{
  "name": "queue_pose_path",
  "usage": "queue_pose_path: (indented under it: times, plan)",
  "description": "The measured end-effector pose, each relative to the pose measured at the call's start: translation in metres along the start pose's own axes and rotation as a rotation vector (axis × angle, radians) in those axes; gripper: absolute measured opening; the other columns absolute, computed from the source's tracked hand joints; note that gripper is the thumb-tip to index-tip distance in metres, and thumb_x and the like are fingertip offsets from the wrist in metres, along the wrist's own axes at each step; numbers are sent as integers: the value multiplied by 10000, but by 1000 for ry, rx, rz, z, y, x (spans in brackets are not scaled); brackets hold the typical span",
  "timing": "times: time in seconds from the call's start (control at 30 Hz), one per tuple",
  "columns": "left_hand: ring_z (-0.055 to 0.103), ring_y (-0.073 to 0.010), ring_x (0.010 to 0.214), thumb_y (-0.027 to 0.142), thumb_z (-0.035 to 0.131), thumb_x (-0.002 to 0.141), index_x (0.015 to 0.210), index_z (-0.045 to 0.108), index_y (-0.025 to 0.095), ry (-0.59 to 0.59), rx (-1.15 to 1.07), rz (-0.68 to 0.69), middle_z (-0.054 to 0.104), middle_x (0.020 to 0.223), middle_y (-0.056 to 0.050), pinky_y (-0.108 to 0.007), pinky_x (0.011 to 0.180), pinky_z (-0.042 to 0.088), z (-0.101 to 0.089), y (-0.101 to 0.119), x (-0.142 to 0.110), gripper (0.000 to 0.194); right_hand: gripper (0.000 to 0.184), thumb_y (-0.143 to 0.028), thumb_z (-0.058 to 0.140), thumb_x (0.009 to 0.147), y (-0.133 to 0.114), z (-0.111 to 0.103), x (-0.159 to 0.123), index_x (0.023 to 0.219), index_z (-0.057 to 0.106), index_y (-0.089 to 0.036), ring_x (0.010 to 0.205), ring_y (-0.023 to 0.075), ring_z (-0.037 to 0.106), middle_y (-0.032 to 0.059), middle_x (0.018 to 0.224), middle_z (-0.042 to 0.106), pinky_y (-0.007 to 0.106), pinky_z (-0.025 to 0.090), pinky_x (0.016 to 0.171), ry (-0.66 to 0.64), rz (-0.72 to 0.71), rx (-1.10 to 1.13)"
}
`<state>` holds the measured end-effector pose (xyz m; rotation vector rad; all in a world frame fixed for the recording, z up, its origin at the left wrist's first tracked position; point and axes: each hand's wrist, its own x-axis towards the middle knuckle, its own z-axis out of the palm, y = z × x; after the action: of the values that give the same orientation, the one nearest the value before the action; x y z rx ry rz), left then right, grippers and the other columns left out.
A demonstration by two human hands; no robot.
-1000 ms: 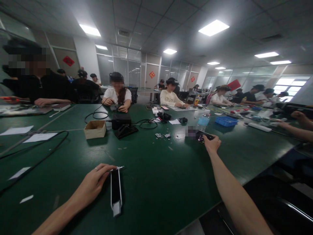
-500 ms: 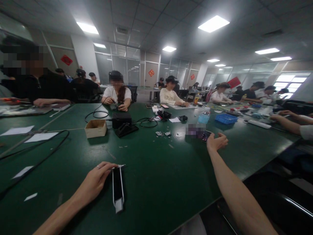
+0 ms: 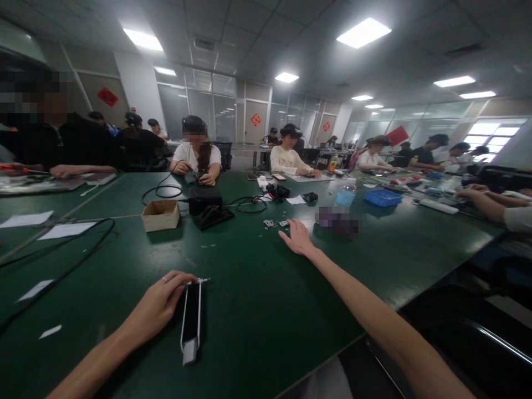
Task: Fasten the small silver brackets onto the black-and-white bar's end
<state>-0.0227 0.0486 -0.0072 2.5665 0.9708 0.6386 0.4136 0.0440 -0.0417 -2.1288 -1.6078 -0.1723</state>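
My left hand [image 3: 168, 296], with a ring on one finger, grips the far end of a long, narrow white-edged black piece [image 3: 192, 316]. A pale block sits at the near end of this piece, and a thin metal bit sticks out past my fingertips. My right hand [image 3: 300, 238] is stretched over the green table, palm down and fingers apart, holding nothing that I can see. Its fingertips are at the small metal parts [image 3: 269, 223] lying in a loose group; whether they touch is unclear.
A cardboard box [image 3: 160, 216] stands beyond my left hand, beside a black box [image 3: 205, 200] and black stand. A blurred purplish item [image 3: 337, 223] lies right of my right hand. Farther off are a water bottle [image 3: 346, 194], a blue tray [image 3: 383, 198] and several seated people.
My right hand has swung left from the phone beside the blurred item to the metal parts. My left hand and its piece have shifted slightly left in view, along with the whole scene.
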Motion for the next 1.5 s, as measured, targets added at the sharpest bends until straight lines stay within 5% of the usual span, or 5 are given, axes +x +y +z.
queue_pose_path:
  times: [0.17, 0.37, 0.83, 1.1, 1.5]
  plan:
    - [616, -209, 936, 289, 351, 904, 1059, 609, 227, -9, -7, 0, 625, 1049, -58, -326, 833, 511, 0, 2, 0, 307, 885, -723, 199, 830, 8, 6, 24, 1453, 168, -95, 1393, 316, 64, 168, 1519, 109, 438, 54, 1105, -136, 182, -5]
    - [612, -203, 923, 285, 336, 906, 1056, 611, 227, -6, -1, -20, 625, 1044, -54, -318, 815, 513, 0, 5, 0, 318, 999, -750, 140, 808, 11, 24, 56, 1438, 149, 25, 1382, 358, 107, 256, 1493, 137, 468, 71, 1104, -139, 277, 0]
    - [625, -204, 893, 288, 332, 900, 1017, 630, 232, -1, -9, -15, 643, 1008, -47, -322, 796, 523, -4, 15, 2, 325, 891, -714, 158, 831, 22, 38, 92, 1383, 315, -33, 1344, 344, 214, 233, 1446, 272, 455, 134, 1088, -49, 275, -7]
    - [620, -208, 899, 279, 339, 903, 1026, 620, 241, -9, -36, -16, 638, 1010, -46, -332, 796, 522, -2, 10, 1, 310, 949, -751, 152, 808, 26, 42, 113, 1379, 333, -16, 1330, 339, 272, 242, 1437, 304, 431, 200, 1067, -133, 273, 1]
    - [626, -207, 893, 274, 348, 897, 1016, 624, 242, -20, -22, -12, 651, 1002, -42, -315, 789, 524, -3, 11, 4, 303, 785, -660, 180, 886, 24, 44, 127, 1371, 398, -83, 1348, 252, 276, 161, 1460, 323, 338, 158, 1086, -271, 54, 35]
